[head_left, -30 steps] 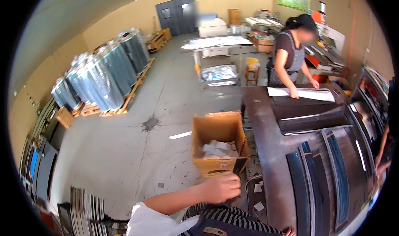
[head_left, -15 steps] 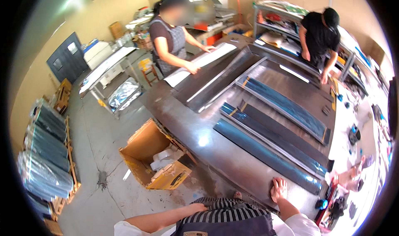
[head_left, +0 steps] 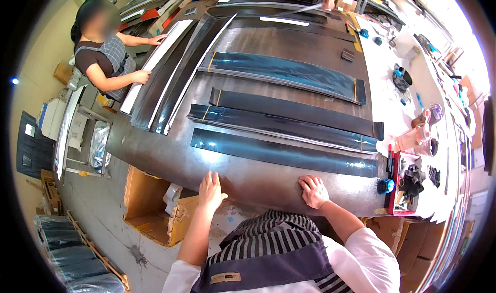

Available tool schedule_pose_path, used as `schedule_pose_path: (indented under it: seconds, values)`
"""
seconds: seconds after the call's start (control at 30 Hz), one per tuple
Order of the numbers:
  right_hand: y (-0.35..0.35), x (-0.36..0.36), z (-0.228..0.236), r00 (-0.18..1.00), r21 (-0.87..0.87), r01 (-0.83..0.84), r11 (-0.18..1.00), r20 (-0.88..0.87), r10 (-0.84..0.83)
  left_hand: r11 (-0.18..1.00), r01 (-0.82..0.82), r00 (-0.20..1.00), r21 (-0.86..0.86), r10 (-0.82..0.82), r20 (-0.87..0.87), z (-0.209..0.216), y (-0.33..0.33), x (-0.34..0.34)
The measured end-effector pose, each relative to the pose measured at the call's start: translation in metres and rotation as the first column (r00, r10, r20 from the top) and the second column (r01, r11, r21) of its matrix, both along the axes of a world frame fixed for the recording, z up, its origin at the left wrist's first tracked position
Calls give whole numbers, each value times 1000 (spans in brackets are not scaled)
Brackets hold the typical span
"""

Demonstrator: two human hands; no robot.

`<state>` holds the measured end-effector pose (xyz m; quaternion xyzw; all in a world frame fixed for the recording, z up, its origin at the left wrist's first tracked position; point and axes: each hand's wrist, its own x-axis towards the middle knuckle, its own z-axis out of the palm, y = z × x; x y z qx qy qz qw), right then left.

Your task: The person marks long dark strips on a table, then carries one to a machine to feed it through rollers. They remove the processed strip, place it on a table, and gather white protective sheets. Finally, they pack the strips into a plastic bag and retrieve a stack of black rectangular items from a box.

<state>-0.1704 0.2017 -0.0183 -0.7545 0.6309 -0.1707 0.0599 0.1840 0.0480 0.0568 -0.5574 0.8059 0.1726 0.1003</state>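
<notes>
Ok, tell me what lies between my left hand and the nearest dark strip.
In the head view, only bare tabletop lies between your left hand and that dark strip.

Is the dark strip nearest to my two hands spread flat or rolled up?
Spread flat: the dark strip lies stretched on the table, its long upper face showing from end to end.

Tabletop (head_left: 258, 185), centre: smooth, metal-looking, semi-gloss. Strips (head_left: 284, 152), centre: smooth, glossy, plastic-looking. Carton (head_left: 138, 197), lower left: matt cardboard, rough-edged. Apron (head_left: 263, 264), bottom centre: matt cloth. Rolls (head_left: 77, 263), lower left: shiny plastic wrap.
</notes>
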Motion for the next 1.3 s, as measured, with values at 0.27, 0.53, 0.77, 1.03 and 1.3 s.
schedule_pose_path:
  seconds: [0.27, 0.53, 0.77, 1.03, 1.3]
  values:
    - [-1, -8, 9, 999, 134, -20, 991, 27, 17, 981, -135, 946, 141, 85, 313, -67, -46, -10]
    - [-4, -18, 7, 995, 180, -53, 982, 91, 37, 989, -105, 958, 107, 71, 277, -54, -48, -11]
    - [-18, -49, 31, 888, -3, 152, 988, 439, -135, 985, 78, 993, -151, -91, -78, -12, -97, -39]
    - [-29, -134, 34, 920, 111, 382, 918, -142, -365, 884, 444, 881, -145, -460, -109, -24, -158, -98]
    - [-32, -142, 23, 919, 160, 378, 912, -183, -349, 858, 464, 870, -221, -489, -69, -41, -162, -95]
